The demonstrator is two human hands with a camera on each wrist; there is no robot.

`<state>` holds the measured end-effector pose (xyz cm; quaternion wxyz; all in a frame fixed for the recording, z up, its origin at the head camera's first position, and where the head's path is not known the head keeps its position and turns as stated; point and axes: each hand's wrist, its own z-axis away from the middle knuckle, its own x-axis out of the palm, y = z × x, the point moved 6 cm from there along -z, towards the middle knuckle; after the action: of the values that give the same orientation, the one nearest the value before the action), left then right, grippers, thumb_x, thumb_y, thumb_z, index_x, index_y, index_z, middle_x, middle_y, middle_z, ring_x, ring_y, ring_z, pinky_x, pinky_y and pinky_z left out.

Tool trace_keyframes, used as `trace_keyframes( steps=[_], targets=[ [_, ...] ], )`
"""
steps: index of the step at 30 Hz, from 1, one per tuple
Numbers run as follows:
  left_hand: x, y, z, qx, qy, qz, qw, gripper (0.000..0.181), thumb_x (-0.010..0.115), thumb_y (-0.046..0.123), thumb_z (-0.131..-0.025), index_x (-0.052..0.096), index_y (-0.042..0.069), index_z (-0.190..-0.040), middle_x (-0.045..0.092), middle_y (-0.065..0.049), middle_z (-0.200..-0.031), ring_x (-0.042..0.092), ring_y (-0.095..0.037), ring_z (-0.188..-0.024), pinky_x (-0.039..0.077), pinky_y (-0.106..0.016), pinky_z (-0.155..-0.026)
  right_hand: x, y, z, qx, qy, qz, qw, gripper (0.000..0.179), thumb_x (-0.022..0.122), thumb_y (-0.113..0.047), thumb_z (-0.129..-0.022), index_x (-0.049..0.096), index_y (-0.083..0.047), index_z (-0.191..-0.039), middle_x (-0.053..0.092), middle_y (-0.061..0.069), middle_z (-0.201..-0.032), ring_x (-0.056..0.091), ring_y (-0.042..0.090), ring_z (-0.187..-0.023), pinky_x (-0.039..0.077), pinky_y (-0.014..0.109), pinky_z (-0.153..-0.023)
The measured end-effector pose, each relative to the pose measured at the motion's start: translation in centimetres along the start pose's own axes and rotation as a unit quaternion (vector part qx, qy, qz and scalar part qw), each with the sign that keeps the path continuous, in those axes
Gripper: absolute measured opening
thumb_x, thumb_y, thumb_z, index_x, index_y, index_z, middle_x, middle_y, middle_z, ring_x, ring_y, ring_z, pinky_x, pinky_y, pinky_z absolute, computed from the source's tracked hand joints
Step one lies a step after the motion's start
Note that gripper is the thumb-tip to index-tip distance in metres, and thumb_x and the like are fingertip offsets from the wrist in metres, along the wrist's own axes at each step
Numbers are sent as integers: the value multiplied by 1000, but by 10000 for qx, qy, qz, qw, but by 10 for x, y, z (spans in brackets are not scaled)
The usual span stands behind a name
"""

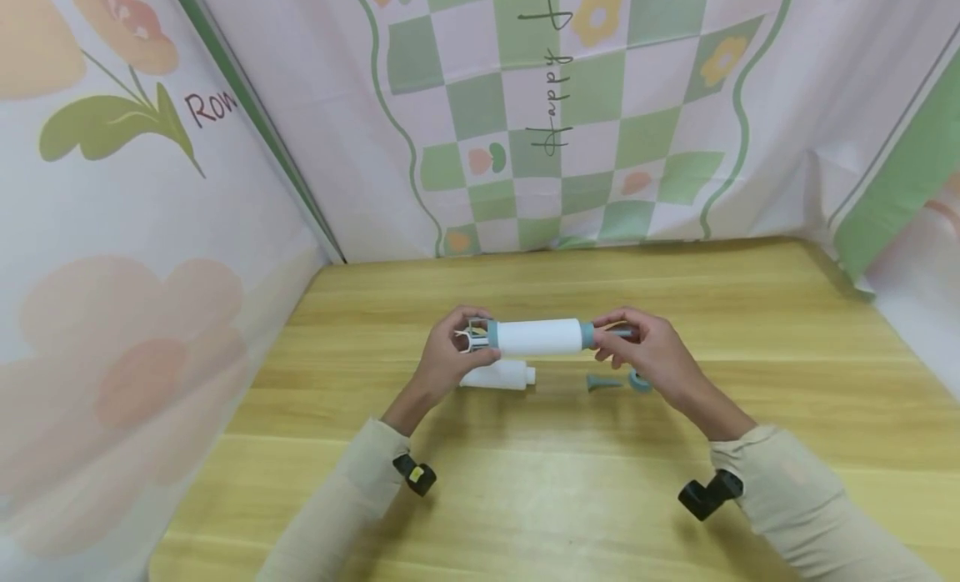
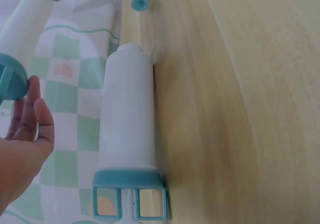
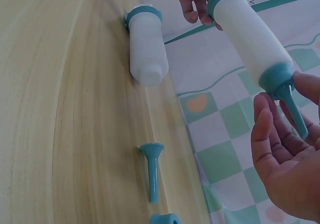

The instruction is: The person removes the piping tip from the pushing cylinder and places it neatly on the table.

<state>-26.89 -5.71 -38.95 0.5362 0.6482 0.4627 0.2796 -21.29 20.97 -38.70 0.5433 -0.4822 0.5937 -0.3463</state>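
Observation:
Held level above the table is a piping syringe with a white barrel, a teal framed handle end and a slim teal nozzle. My left hand grips its handle end, thumb in front. At the other end, my right hand pinches the teal collar, and the nozzle points in over that palm. A second white syringe lies on the table below, its front end showing no nozzle. To its right lie a loose teal nozzle and a teal ring cap, partly hidden by my right hand.
The wooden table runs back to a patterned cloth. Another printed cloth hangs along the left side. Black wrist cameras sit on both sleeves.

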Motion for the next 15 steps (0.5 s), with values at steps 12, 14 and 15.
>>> trace_keyframes(
  steps=[12, 14, 15],
  targets=[
    [-3, -3, -1, -177, -46, -37, 9998, 43, 75, 0, -83, 58, 1, -123, 58, -11, -111, 59, -19, -81, 55, -31, -73, 1, -2, 2, -281, -49, -9, 9996, 34, 67, -19, -99, 60, 1, -125, 65, 21, -112, 68, 19, -87, 56, 29, -70],
    [-3, -3, -1, -186, -41, -62, 9998, 43, 75, 1, -84, 58, 2, -123, 57, -10, -111, 59, -19, -81, 55, -31, -72, 0, -3, 2, -273, -15, 30, 9996, 34, 64, -21, -100, 60, 1, -125, 66, 19, -110, 68, 20, -87, 56, 29, -69],
    [-3, -2, -1, -192, -42, -62, 9998, 43, 74, 1, -84, 58, 2, -123, 57, -10, -111, 59, -19, -82, 55, -32, -73, -1, -3, 2, -258, 14, 38, 9997, 34, 62, -23, -101, 60, 1, -125, 66, 19, -109, 68, 20, -87, 56, 30, -69]
  ],
)
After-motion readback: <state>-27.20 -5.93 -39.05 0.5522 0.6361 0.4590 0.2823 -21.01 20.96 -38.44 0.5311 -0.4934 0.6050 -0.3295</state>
